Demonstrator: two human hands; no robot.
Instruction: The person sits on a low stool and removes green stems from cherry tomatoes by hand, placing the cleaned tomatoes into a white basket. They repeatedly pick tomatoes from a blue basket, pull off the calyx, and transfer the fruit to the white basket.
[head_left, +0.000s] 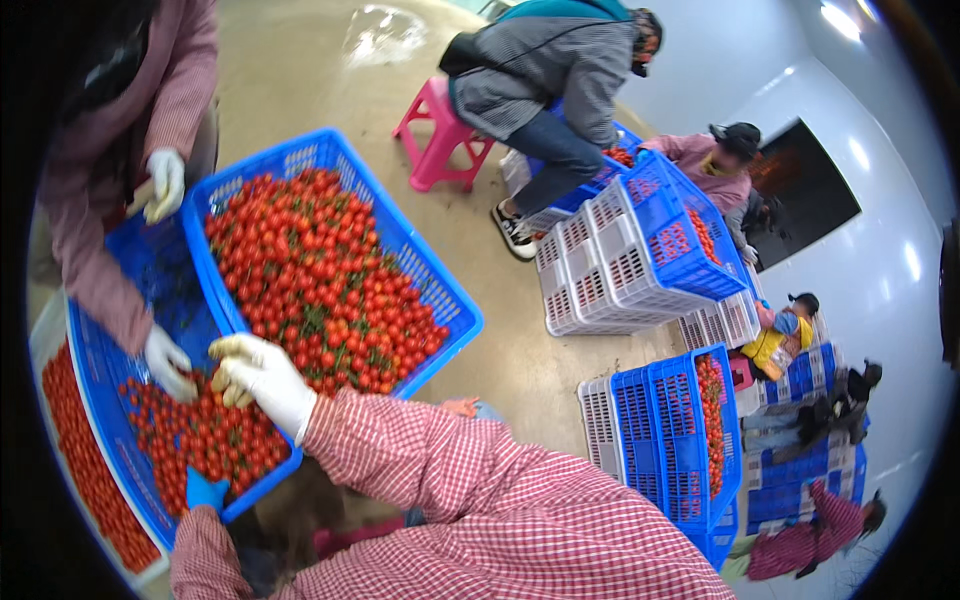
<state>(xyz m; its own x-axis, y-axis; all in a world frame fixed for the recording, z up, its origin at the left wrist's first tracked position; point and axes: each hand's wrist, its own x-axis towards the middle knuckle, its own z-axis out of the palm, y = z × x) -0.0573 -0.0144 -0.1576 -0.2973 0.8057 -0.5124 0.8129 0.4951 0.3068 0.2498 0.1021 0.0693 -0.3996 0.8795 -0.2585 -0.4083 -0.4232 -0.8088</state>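
My right hand (262, 381), in a white glove with yellowed fingertips, hovers over the near end of a blue plastic crate (97, 375). Its fingers are bent and apart, and no item shows between them. My left hand (205, 491), in a blue glove, is at that crate's lower end against small red tomatoes (217, 431); its fingertips are hidden. Beside it stands a fuller blue crate (442, 277) heaped with red tomatoes (300, 262) and green stems. A co-worker's white-gloved hand (169, 364) reaches into the tomatoes near my right hand; their other gloved hand (165, 186) is above the crate's far end.
At the left edge is a pale container (142, 574) of tomatoes (90, 450). A pink stool (435, 142) bears a seated person (547, 75). Stacked white crates (600, 270) and blue crates (667, 442) stand at right, with several more people beyond.
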